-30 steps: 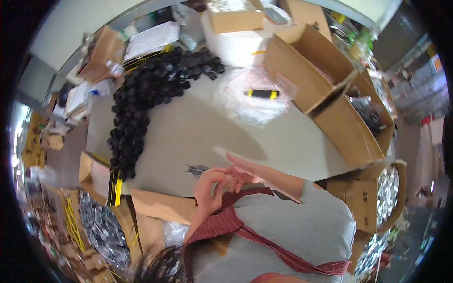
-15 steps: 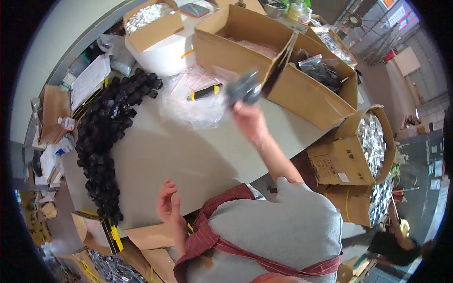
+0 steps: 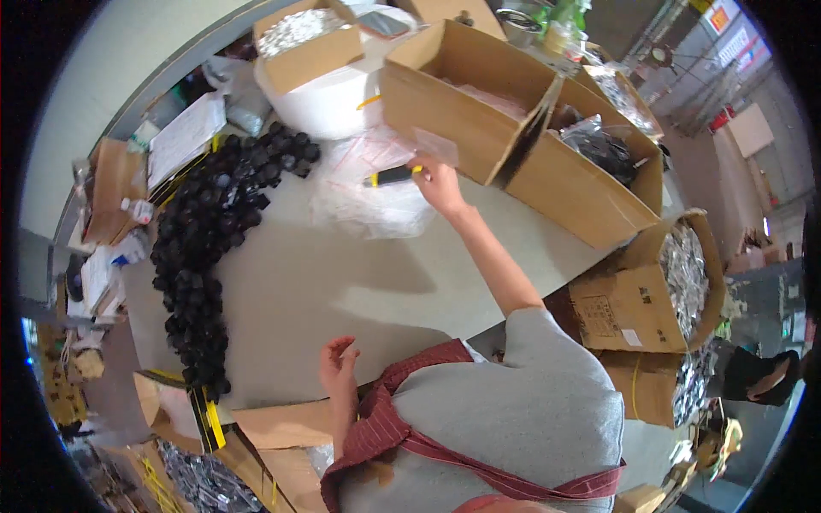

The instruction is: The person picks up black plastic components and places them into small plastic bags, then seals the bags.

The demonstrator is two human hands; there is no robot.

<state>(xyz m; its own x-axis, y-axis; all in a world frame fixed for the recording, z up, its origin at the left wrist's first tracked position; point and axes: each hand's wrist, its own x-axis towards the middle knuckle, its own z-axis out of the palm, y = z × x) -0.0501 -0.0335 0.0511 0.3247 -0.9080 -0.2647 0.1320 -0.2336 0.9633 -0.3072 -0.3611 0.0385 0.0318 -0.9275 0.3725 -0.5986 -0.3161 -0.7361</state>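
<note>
My right hand [image 3: 440, 184] reaches over the middle of the table, fingers pinched at the edge of a clear plastic bag [image 3: 438, 147]. Beside its fingertips lies a black tool with yellow ends [image 3: 394, 175], on a heap of thin clear bags [image 3: 368, 209]. Close to my body, my left hand [image 3: 339, 359] hovers above the table's near edge, fingers loosely bent and apart, holding nothing. A long pile of small black parts [image 3: 195, 256] curves along the table's left side.
Two open cardboard boxes [image 3: 590, 209] stand at the far right, the outer one holding dark bagged items [image 3: 599, 147]. A smaller box of white pieces [image 3: 312, 64] sits on a white roll [image 3: 316, 111]. Cartons of silvery packets [image 3: 684, 265] stand right of the table.
The dark bagged item in my right hand is gone from it. That hand has come back to the clear bags. My left hand stays near the table edge. The whole view has shifted slightly.
</note>
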